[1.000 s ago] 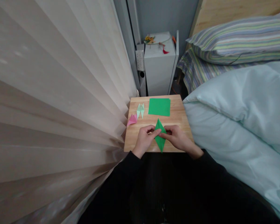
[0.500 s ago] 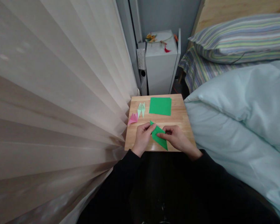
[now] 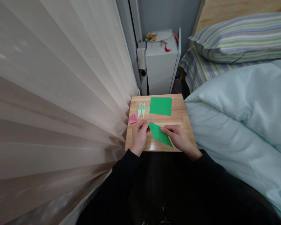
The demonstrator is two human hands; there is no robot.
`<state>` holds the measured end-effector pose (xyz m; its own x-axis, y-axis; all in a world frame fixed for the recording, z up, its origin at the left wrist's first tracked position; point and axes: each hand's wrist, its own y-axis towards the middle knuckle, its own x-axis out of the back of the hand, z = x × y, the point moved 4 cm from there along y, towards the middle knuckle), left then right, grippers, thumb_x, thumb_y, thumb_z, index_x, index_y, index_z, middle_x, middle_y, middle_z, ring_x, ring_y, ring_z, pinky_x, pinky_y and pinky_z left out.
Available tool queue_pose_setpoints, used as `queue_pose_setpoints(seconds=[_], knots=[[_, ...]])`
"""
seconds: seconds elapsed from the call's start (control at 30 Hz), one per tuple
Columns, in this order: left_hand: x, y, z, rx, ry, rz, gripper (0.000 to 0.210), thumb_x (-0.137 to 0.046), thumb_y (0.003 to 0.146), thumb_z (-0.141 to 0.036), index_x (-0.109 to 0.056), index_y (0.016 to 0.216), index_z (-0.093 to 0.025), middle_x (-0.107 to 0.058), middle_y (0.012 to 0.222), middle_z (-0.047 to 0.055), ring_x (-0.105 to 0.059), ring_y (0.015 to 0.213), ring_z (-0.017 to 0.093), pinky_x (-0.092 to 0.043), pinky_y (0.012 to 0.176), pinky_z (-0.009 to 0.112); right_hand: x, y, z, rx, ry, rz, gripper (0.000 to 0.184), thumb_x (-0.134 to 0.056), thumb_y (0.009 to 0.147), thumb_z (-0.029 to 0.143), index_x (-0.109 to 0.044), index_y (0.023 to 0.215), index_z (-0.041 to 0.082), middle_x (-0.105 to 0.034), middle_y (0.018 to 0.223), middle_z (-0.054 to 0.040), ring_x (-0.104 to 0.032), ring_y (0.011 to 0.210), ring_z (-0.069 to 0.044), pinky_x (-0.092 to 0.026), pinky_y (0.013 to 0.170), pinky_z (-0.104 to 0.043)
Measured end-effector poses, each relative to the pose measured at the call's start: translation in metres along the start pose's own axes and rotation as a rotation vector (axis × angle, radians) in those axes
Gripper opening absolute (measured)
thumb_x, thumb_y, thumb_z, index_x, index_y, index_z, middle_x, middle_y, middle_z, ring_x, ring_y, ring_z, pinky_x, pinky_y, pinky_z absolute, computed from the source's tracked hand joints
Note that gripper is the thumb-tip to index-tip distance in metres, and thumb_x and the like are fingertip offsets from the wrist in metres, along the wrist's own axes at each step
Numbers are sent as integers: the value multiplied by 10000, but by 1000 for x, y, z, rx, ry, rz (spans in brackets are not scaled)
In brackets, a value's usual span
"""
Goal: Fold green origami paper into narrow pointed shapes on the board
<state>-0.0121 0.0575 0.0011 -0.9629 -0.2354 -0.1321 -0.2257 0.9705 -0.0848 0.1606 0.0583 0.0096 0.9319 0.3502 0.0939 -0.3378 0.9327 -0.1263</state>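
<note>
Green folded paper (image 3: pixel 159 134) in the right grip (image 3: pixel 178 136)

In my head view, the right grip clamps it above the counter (image 3: pixel 178 109), near the front edge. The left grip (image 3: pixel 139 135) is at the paper's left tip; I can't tell whether it pinches. Green sheets (image 3: pixel 160 106) lie by the far edge.

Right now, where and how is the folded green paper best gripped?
Probably pinch the folded green paper at its near tip, from the near side: that narrow point sticks out free, while the right hand holds one edge and the left hand is by the far tip.
</note>
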Motion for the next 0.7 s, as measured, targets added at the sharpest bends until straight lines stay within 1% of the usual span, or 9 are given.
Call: queue_pose_setpoints(seconds=[0.07,0.17,0.23,0.33,0.43,0.5,0.57,0.63,0.7], knots=[[-3,-1,-2,16,50,70,453,-695,847,-581,-603,653,-182,-556,657,-5,-518,611,114,-450,604,253,2,1,-2,6,-6,-43,514,-618,874,635,-559,599,206,-454,581,21,-384,585,-132,-299,536,-288],[-14,-5,-1,80,171,310,450,-746,795,-593,-624,663,-180,-562,612,-9,-512,564,119,-410,531,248,10,2,-5,35,-1,-172,481,-615,883,590,-537,600,210,-436,589,23,-375,586,-134,-285,550,-298],[-19,-7,0,93,224,394,425,-790,761,-552,-617,643,-182,-533,560,-28,-474,520,109,-366,504,244,15,3,-6,53,-2,-249,472,-618,882,567,-522,584,213,-415,580,27,-370,580,-134,-290,557,-302],[-18,-8,-1,52,245,350,386,-775,791,-489,-613,619,-184,-522,535,-38,-448,509,98,-350,523,246,16,3,-7,61,-28,-277,460,-613,887,541,-547,576,209,-439,566,22,-400,579,-140,-320,561,-304],[-16,-7,-3,10,256,316,389,-775,803,-473,-614,598,-184,-530,533,-33,-456,518,100,-349,532,248,14,2,-5,73,-29,-285,307,-683,849,466,-675,705,195,-596,643,-8,-508,629,-163,-397,593,-302],[-15,-7,-2,28,234,304,430,-773,803,-526,-619,596,-182,-551,532,-21,-479,506,104,-376,527,249,14,2,-4,93,-7,-323,209,-750,794,407,-726,805,199,-676,728,-30,-563,662,-178,-443,615,-310],[-15,-8,1,136,134,292,507,-723,816,-637,-646,636,-170,-633,578,24,-557,511,124,-439,535,260,16,2,-3,139,-8,-363,163,-779,768,356,-745,830,209,-702,783,-43,-577,672,-182,-465,630,-322],[-17,-11,4,285,-31,296,571,-668,831,-709,-704,761,-143,-739,721,101,-672,594,172,-520,586,289,17,1,0,202,-55,-371,97,-775,782,311,-757,812,221,-699,816,-48,-572,685,-181,-473,646,-333],[-20,-13,4,352,-174,301,535,-711,830,-658,-746,916,-132,-789,900,143,-741,737,210,-576,684,318,17,0,1,257,-104,-350,50,-742,817,276,-774,815,238,-694,876,-59,-599,763,-196,-488,679,-341]])
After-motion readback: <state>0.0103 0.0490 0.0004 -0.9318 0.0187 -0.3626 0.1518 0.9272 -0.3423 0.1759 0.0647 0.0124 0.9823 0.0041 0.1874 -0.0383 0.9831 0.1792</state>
